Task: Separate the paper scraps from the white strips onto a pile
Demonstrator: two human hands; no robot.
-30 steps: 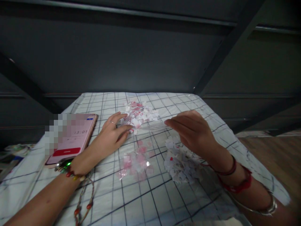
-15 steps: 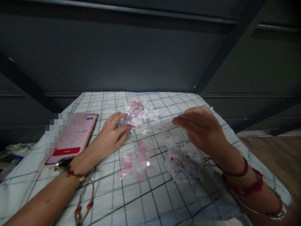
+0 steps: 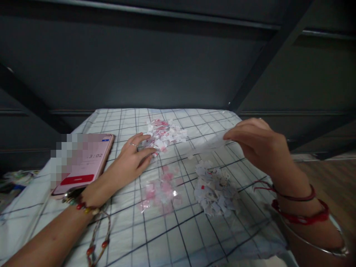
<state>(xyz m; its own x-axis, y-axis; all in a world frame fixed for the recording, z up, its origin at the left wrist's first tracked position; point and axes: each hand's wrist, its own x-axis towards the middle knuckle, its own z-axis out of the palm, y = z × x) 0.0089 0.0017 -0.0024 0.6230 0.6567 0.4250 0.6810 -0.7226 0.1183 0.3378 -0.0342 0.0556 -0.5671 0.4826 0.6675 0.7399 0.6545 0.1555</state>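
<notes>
A loose pile of small white and red-pink paper scraps (image 3: 167, 137) lies toward the far side of the checked cloth. My left hand (image 3: 133, 155) rests at its left edge, thumb and fingers apart, fingertips touching the scraps. To the right, my right hand (image 3: 258, 148) is raised with fingers pinched on a thin, translucent whitish strip (image 3: 207, 144), blurred, trailing left toward the pile. Nearer me are pink and clear shiny film pieces (image 3: 164, 189). Below the strip sits a heap of mostly white paper scraps (image 3: 215, 191).
A pink-cased phone (image 3: 86, 161) with a timer on its screen lies by my left forearm. The checked cloth (image 3: 133, 237) covers the table. Behind it stands a dark panel (image 3: 155, 63); wooden floor (image 3: 328, 181) shows at right.
My right hand has moved right and toward me, with the translucent strip shifting along. The left hand stays almost in place.
</notes>
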